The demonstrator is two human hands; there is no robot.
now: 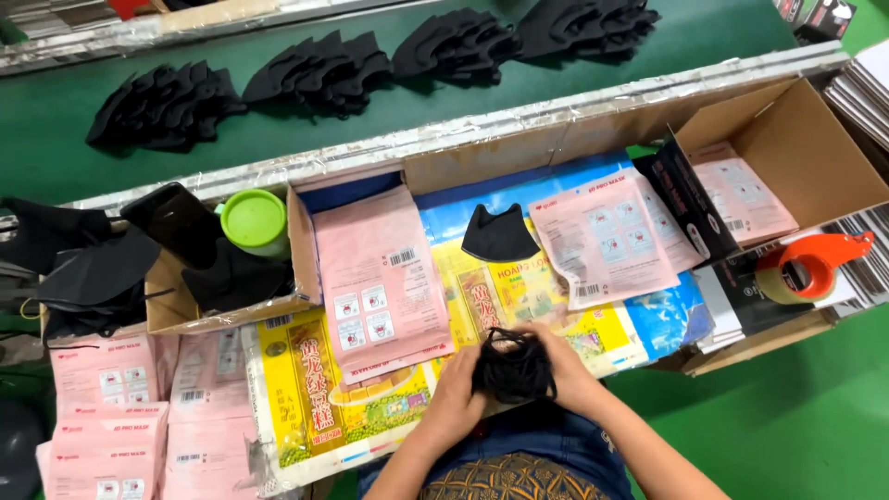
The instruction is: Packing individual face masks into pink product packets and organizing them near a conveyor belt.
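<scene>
— What do I have in my hands right now?

— I see both of them low in the middle of the view. My left hand (456, 389) and my right hand (567, 370) are closed around one bundle of black masks (512, 364), fingers curled into it from either side. The bundle sits between the palms, just above my lap and at the near edge of the work table.

— And what lies under it?

— A yellow printed sheet (319, 389) covers that part of the table, and the bundle hangs over its near edge. Just beyond my left hand a stack of pink pouches (375, 278) lies flat. Further back, a single black mask (500, 233) lies by itself, apart from my hands.

— What is to the right?

— More pink pouches (607, 241) fanned out beside the single mask, then an open cardboard box (806, 139) with another pink pouch inside. An orange tape dispenser (810, 266) lies in front of that box.

— And to the left?

— A smaller cardboard box (167, 310) holding loose black masks, with a green-lidded cup (254, 220) standing at its far corner. Piles of pink pouches (106, 417) lie at the near left.

— Anything behind the table?

— A green conveyor belt (56, 111) carries four separate heaps of black masks (319, 72) in a row, well apart from my hands.
</scene>
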